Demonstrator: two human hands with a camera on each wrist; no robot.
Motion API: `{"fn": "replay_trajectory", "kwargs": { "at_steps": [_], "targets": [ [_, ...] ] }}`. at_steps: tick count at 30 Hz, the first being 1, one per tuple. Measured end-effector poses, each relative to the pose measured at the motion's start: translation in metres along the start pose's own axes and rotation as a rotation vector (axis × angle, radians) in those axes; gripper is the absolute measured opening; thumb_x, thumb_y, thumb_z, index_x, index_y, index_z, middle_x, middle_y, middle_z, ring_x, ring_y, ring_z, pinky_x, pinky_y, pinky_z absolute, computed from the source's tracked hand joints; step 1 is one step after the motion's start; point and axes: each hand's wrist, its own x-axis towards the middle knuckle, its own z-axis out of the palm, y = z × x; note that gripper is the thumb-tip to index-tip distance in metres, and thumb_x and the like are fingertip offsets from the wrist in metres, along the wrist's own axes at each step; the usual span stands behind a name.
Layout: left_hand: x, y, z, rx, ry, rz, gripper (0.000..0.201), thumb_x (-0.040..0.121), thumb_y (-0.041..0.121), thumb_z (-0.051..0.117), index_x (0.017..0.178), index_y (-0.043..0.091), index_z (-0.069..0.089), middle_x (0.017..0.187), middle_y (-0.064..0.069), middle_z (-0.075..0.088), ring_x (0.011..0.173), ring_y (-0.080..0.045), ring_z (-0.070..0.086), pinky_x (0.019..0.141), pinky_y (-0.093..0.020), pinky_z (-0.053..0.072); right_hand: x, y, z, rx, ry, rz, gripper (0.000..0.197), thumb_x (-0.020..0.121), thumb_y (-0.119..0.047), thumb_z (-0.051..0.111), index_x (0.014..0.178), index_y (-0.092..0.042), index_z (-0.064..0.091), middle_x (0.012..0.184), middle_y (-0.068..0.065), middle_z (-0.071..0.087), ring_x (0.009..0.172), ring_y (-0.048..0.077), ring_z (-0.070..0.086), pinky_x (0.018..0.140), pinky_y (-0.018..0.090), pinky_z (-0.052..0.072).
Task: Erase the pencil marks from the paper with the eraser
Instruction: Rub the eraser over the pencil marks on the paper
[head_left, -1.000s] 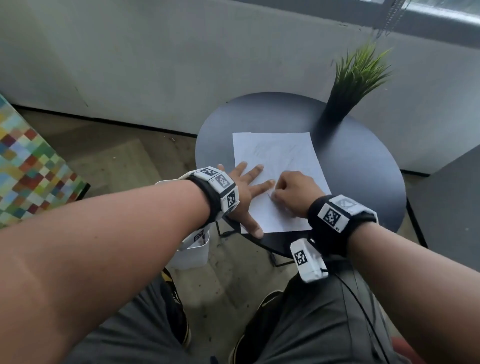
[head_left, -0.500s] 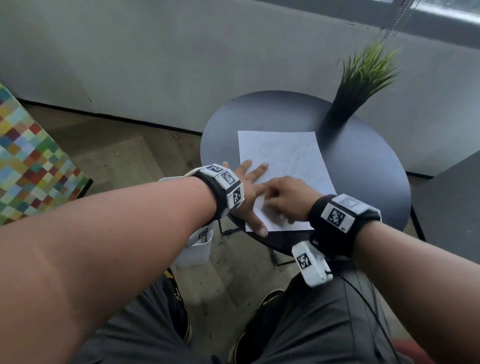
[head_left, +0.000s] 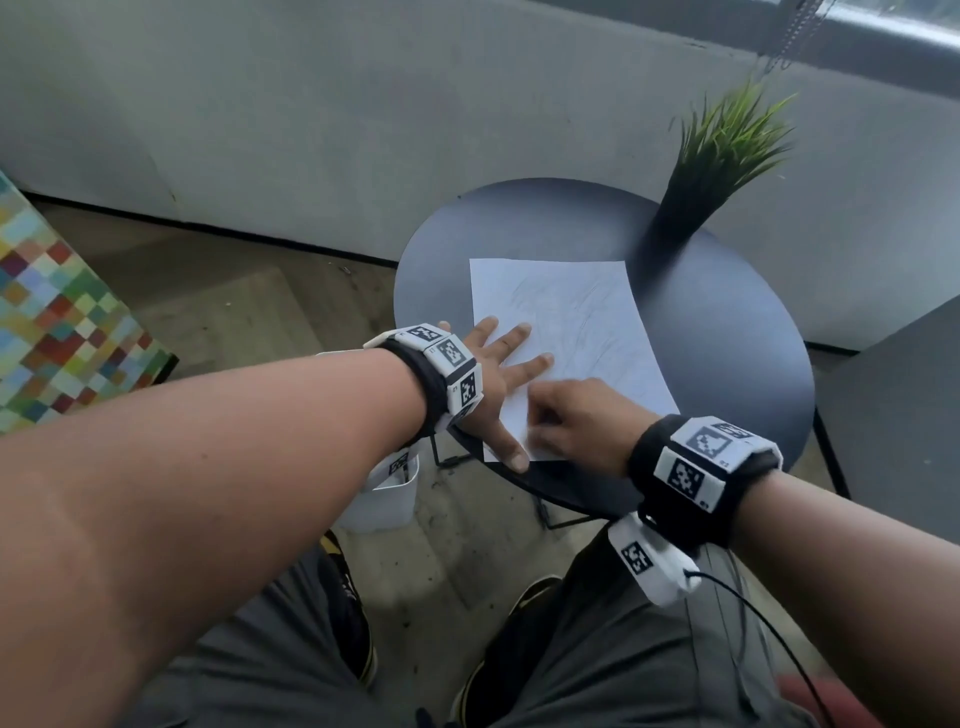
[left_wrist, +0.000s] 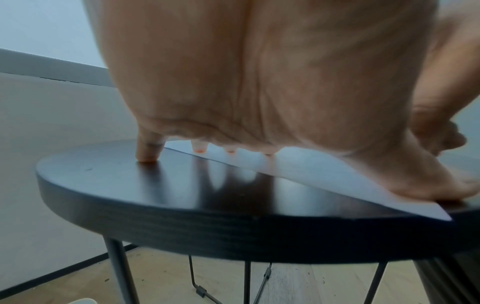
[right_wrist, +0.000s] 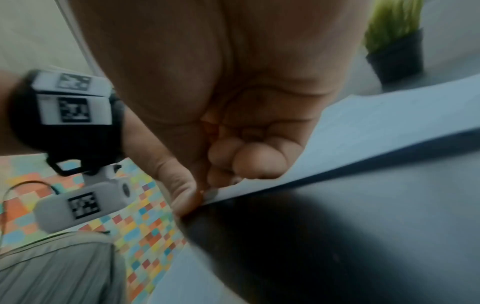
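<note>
A: right hand has slid from mid-sheet to the near-left corner of the white paper sheet, beside the left thumb. So rubbing moved there; faint pencil marks remain farther up

B: grip?

A: right fingers curled, small pale eraser barely visible at the tips, on the paper. Left hand splayed flat, pinning the sheet

B: orientation?

A: paper flat on round dark worktop, long axis running away from the person toward the green potted plant

No readable words, brands or numbers appear anywhere; the only signs are black-and-white square code markers on the wrist bands, and faint pencil scribbles on the paper.
</note>
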Motion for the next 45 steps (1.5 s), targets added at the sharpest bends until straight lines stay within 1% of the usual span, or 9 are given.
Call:
{"fn": "replay_trajectory", "kwargs": {
  "at_steps": [10, 16, 20, 25, 29, 33, 38, 42, 45],
  "targets": [
    [-0.005, 0.006, -0.012, 0.009, -0.019, 0.004, 0.124, 0.058, 0.094, 0.062, 0.149, 0.062, -0.016, 0.164, 0.004, -0.032, 0.152, -0.036, -0.022, 0.116, -0.073, 0.006, 0.009, 0.029, 0.002, 0.154, 0.234, 0.224, 0.011, 0.089, -0.031, 0.06, 0.096, -0.024, 0.055, 0.094, -0.003, 0.061, 0.088, 0.02, 0.056, 0.072, 0.029, 0.04],
    [-0.006, 0.01, -0.017, 0.036, -0.017, 0.0, 0.122, 0.063, 0.086, 0.069, 0.15, 0.061, -0.013, 0.166, 0.0, -0.027, 0.152, -0.042, -0.016, 0.114, -0.073, 0.011, -0.007, 0.015, 0.003, 0.068, 0.017, 0.056, 0.007, 0.089, -0.03, 0.061, 0.09, -0.024, 0.057, 0.085, -0.009, 0.059, 0.083, 0.016, 0.056, 0.069, 0.026, 0.039],
    [-0.007, 0.011, -0.019, 0.049, -0.017, 0.002, 0.122, 0.061, 0.087, 0.069, 0.149, 0.062, -0.012, 0.167, -0.001, -0.024, 0.152, -0.043, -0.013, 0.114, -0.072, 0.015, 0.001, 0.029, -0.003, 0.059, 0.258, 0.25, 0.011, 0.09, -0.029, 0.055, 0.098, -0.021, 0.055, 0.097, 0.002, 0.062, 0.086, 0.024, 0.055, 0.069, 0.029, 0.038],
    [-0.008, 0.015, -0.023, 0.061, -0.031, -0.008, 0.123, 0.061, 0.085, 0.071, 0.149, 0.062, -0.012, 0.167, -0.004, -0.024, 0.151, -0.048, -0.013, 0.114, -0.073, 0.014, -0.011, 0.015, 0.0, 0.016, -0.051, 0.023, 0.005, 0.089, -0.028, 0.061, 0.09, -0.027, 0.057, 0.081, -0.011, 0.058, 0.083, 0.016, 0.056, 0.071, 0.028, 0.042],
    [-0.006, 0.019, -0.026, 0.063, -0.041, -0.019, 0.122, 0.061, 0.084, 0.073, 0.148, 0.065, -0.01, 0.167, -0.006, -0.021, 0.151, -0.051, -0.011, 0.115, -0.074, 0.014, -0.002, 0.035, -0.005, 0.035, 0.249, 0.261, 0.008, 0.089, -0.032, 0.055, 0.094, -0.025, 0.054, 0.095, 0.001, 0.062, 0.086, 0.023, 0.057, 0.069, 0.03, 0.042],
    [-0.006, 0.019, -0.026, 0.08, -0.041, -0.021, 0.124, 0.058, 0.085, 0.073, 0.148, 0.066, -0.011, 0.167, -0.008, -0.021, 0.15, -0.053, -0.01, 0.114, -0.075, 0.015, -0.016, 0.009, 0.01, -0.008, 0.005, 0.002, 0.01, 0.092, -0.03, 0.057, 0.097, -0.021, 0.057, 0.09, -0.004, 0.061, 0.085, 0.019, 0.057, 0.068, 0.03, 0.042],
    [-0.006, 0.022, -0.027, 0.089, -0.034, -0.026, 0.121, 0.058, 0.085, 0.072, 0.147, 0.067, -0.008, 0.167, -0.01, -0.014, 0.148, -0.056, 0.0, 0.113, -0.073, 0.022, -0.008, 0.032, -0.002, -0.003, 0.24, 0.271, 0.012, 0.092, -0.03, 0.051, 0.1, -0.021, 0.052, 0.096, 0.0, 0.06, 0.085, 0.024, 0.056, 0.07, 0.032, 0.042],
    [-0.004, 0.022, -0.027, 0.091, -0.038, -0.018, 0.122, 0.058, 0.086, 0.072, 0.145, 0.069, -0.012, 0.167, -0.011, -0.021, 0.147, -0.059, -0.005, 0.114, -0.075, 0.019, -0.021, 0.012, 0.013, -0.06, 0.044, 0.007, 0.01, 0.094, -0.029, 0.052, 0.099, -0.02, 0.054, 0.089, 0.002, 0.061, 0.086, 0.025, 0.058, 0.072, 0.034, 0.046],
    [-0.004, 0.025, -0.028, 0.096, -0.038, -0.028, 0.121, 0.059, 0.085, 0.072, 0.145, 0.069, -0.012, 0.167, -0.011, -0.02, 0.148, -0.059, -0.003, 0.114, -0.074, 0.019, -0.014, 0.03, -0.003, 0.007, 0.141, 0.2, 0.011, 0.091, -0.028, 0.053, 0.098, -0.021, 0.054, 0.094, 0.004, 0.062, 0.087, 0.026, 0.057, 0.074, 0.033, 0.046]
  ]
}}
